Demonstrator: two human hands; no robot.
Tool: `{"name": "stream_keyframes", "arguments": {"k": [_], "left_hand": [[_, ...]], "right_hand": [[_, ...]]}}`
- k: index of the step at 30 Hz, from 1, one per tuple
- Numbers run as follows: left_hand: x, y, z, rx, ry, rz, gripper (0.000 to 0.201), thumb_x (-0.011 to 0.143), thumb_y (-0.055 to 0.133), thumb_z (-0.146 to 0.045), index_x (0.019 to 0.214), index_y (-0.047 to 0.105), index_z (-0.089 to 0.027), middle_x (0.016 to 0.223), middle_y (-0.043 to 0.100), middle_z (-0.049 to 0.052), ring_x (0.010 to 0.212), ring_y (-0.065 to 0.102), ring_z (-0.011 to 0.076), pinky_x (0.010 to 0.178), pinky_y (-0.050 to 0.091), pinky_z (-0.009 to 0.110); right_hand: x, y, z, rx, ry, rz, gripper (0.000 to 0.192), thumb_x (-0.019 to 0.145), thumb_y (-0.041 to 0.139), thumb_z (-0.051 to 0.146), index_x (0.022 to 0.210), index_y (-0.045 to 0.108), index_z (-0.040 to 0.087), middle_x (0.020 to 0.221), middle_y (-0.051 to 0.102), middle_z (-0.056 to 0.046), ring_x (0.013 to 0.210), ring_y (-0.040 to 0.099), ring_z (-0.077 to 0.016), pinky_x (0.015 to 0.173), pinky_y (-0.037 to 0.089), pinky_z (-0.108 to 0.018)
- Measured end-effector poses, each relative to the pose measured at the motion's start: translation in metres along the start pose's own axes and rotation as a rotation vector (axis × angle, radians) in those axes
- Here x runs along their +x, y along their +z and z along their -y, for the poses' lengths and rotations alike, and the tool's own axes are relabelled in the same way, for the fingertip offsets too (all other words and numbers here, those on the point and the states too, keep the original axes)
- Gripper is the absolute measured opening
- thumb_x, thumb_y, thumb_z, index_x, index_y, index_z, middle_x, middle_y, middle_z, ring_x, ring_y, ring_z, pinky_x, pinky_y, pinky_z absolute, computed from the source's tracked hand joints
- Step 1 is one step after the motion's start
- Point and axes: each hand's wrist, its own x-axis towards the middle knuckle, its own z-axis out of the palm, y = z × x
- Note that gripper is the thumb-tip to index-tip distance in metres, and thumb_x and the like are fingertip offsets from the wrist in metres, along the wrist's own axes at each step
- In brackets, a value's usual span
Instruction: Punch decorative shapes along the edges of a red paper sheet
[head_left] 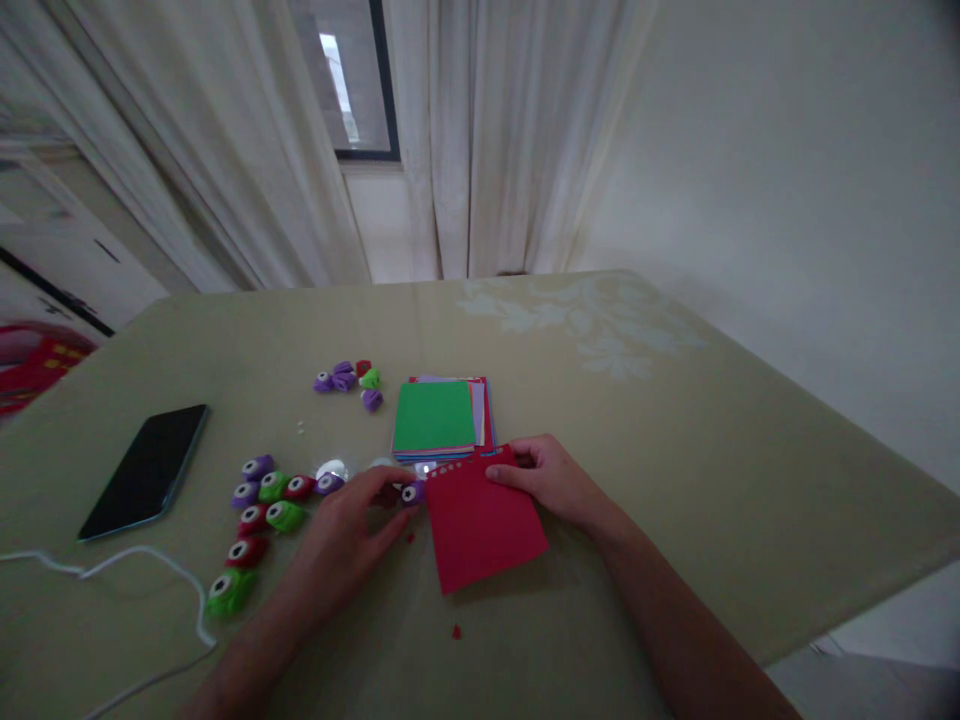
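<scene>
My right hand (544,475) pinches a square sheet of red paper (487,535) by its upper right corner, the thumb on top. Along the sheet's upper edge runs a row of small pale gaps or spots. At the sheet's left edge, my left hand (356,515) has its thumb and fingers closed around a small purple figure with an eye (412,493). Whether the figure touches the paper is hard to tell. Just behind the sheet lies a stack of coloured paper, with a green sheet (433,417) on top.
Several green, red and purple eyed figures (271,487) lie left of my left hand; more purple ones (343,377) lie farther back. A black phone (146,470) and a white cable (142,550) are at the left. Red scraps (457,632) dot the tabletop (675,450).
</scene>
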Motion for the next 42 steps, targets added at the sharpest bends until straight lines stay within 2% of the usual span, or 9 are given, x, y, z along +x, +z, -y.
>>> {"name": "stream_keyframes", "arguments": {"k": [17, 29, 33, 38, 42], "left_hand": [[-0.001, 0.001, -0.003, -0.011, 0.047, -0.029, 0.022, 0.091, 0.071, -0.032, 0.112, 0.077, -0.026, 0.101, 0.082, 0.003, 0.088, 0.078, 0.0244, 0.08, 0.063, 0.037], [0.001, 0.007, -0.003, 0.013, 0.0, 0.036, 0.022, 0.091, 0.071, -0.035, 0.11, 0.078, -0.026, 0.102, 0.083, 0.005, 0.09, 0.079, 0.0267, 0.083, 0.062, 0.039], [0.001, 0.007, -0.004, 0.01, -0.018, 0.034, 0.028, 0.092, 0.072, -0.039, 0.116, 0.076, -0.026, 0.104, 0.083, 0.007, 0.09, 0.079, 0.0278, 0.081, 0.063, 0.039], [0.0, 0.008, -0.005, 0.017, -0.017, 0.034, 0.027, 0.092, 0.071, -0.039, 0.115, 0.076, -0.026, 0.104, 0.083, 0.007, 0.089, 0.078, 0.0286, 0.08, 0.062, 0.04], [-0.001, 0.007, -0.007, 0.016, -0.003, 0.054, 0.02, 0.094, 0.069, -0.037, 0.11, 0.075, -0.026, 0.098, 0.081, 0.005, 0.085, 0.076, 0.0271, 0.078, 0.06, 0.038]], "right_hand": [[-0.001, 0.002, 0.002, 0.107, 0.026, 0.044, 0.049, 0.075, 0.092, 0.057, 0.098, 0.083, 0.015, 0.094, 0.084, -0.009, 0.075, 0.074, -0.0208, 0.069, 0.054, -0.03], [-0.001, 0.009, -0.002, -0.029, -0.012, 0.047, 0.042, 0.084, 0.084, 0.053, 0.099, 0.083, 0.015, 0.094, 0.083, -0.008, 0.076, 0.072, -0.0222, 0.067, 0.052, -0.03], [-0.002, 0.011, -0.005, -0.056, -0.008, 0.039, 0.039, 0.085, 0.082, 0.05, 0.102, 0.084, 0.015, 0.096, 0.083, -0.008, 0.079, 0.073, -0.0238, 0.069, 0.053, -0.031], [-0.002, 0.011, -0.005, -0.123, -0.031, 0.028, 0.034, 0.087, 0.079, 0.049, 0.096, 0.083, 0.017, 0.091, 0.082, -0.007, 0.077, 0.071, -0.0232, 0.066, 0.051, -0.03], [-0.001, 0.006, -0.003, -0.207, -0.05, -0.056, 0.032, 0.086, 0.08, 0.049, 0.087, 0.079, 0.017, 0.08, 0.076, -0.006, 0.071, 0.066, -0.0207, 0.061, 0.046, -0.028]]}}
